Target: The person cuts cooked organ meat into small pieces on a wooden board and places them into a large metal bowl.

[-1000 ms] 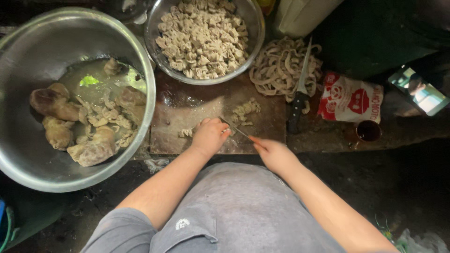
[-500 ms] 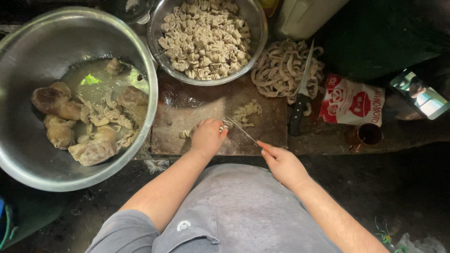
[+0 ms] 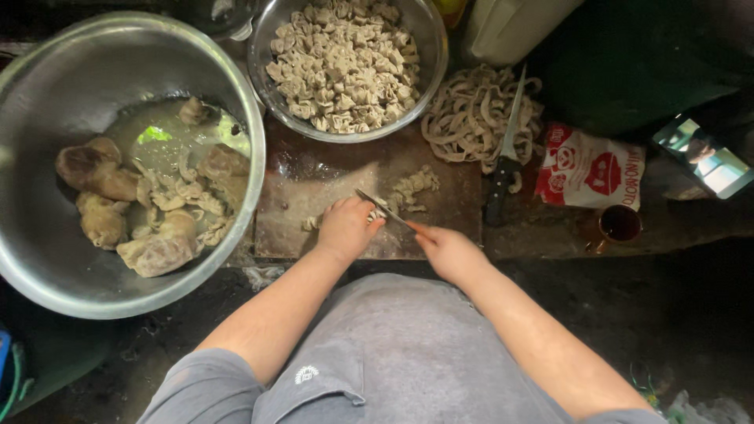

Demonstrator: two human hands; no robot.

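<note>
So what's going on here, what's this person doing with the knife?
A person is cutting pale, rubbery meat strips on a wet cutting board. The left hand pins a piece down, while the right hand holds a small knife with its blade against that piece. A few cut bits lie just beyond. A small bowl is full of chopped pieces, a big bowl holds uncut chunks in liquid, and a second knife rests on a pile of strips.

Left hand (image 3: pixel 345 228) presses a tripe piece (image 3: pixel 377 213) onto cutting board (image 3: pixel 314 188). Right hand (image 3: pixel 448 251) grips small knife (image 3: pixel 381 208), blade at the piece.
</note>
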